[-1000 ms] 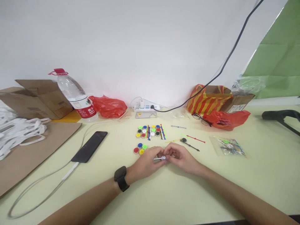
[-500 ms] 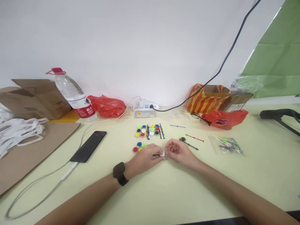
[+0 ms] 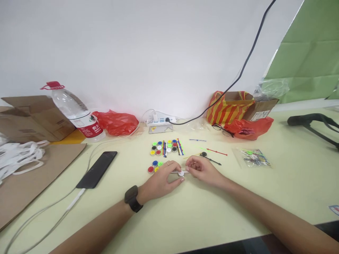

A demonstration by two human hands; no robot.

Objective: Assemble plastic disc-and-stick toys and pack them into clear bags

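A small white disc on a clear base stands on the table between my two hands, with a thin white pointer strip lying across it. My left hand has its fingertips and thumb around the disc, fingertips at the top and thumb at the near side. The curled fingers of my right hand pinch the strip's right end. Beside my left hand are red, blue, green and yellow discs, partly covered by that hand. Behind my right hand lie a black disc and a black arrow.
Grouped colored discs and pointer strips lie farther back. A red arrow, blue arrow and clear parts bag are to the right. A phone, its cable, and a water bottle stand left.
The white strip now shows across the disc between my hands. My left thumb and fingers have spread farther apart. The whole view has shifted slightly.
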